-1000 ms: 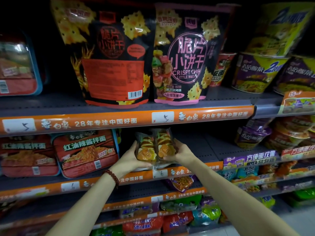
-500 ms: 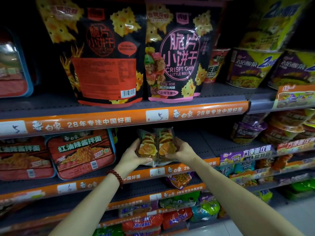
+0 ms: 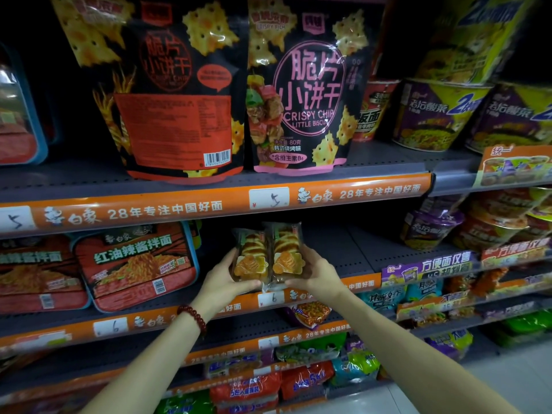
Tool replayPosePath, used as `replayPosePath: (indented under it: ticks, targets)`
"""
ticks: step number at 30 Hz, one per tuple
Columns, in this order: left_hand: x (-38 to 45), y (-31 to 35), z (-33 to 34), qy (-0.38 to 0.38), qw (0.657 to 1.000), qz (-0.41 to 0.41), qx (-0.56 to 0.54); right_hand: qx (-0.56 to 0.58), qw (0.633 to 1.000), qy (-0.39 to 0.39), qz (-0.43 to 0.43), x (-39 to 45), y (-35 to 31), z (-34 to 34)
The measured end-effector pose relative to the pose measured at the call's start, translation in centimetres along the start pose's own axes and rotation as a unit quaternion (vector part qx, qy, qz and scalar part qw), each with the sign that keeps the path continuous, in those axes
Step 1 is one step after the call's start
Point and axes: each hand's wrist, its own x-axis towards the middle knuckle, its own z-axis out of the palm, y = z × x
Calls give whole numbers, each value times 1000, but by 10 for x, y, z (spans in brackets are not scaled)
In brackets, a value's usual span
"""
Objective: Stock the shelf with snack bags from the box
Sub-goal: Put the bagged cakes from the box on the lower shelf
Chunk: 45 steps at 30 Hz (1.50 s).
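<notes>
The two clear snack bags (image 3: pixel 268 255), stood upright side by side, could tip forward off the shelf edge (image 3: pixel 209 312) once released, since they sit right at its front, above the price tag marked 6 (image 3: pixel 271 298). The left hand (image 3: pixel 222 282) grips the left bag's lower side; the right hand (image 3: pixel 315 274) grips the right one's. Each shows golden, layered pastries through glossy, crinkled film, just right of the red noodle tray (image 3: pixel 134 264).
</notes>
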Motion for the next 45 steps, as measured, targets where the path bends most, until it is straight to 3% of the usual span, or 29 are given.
replayPosePath:
  ticks: [8,18,27,36,45]
  targets:
    - [-1,1,5,29,998,5,-52,22,1000,13,-5,9,1,-4]
    - [-15,5,11,68,997,9,34,30,999,-38,24,12,4,-10]
    - [-19,24,6,59,984,47,161,-65,997,-26,19,7,-13,-16]
    - [-3,82,37,-8,948,179,263,-180,983,16,10,-18,-13,-60]
    - [9,152,165,-154,902,265,304,-197,969,96,114,-98,49,-165]
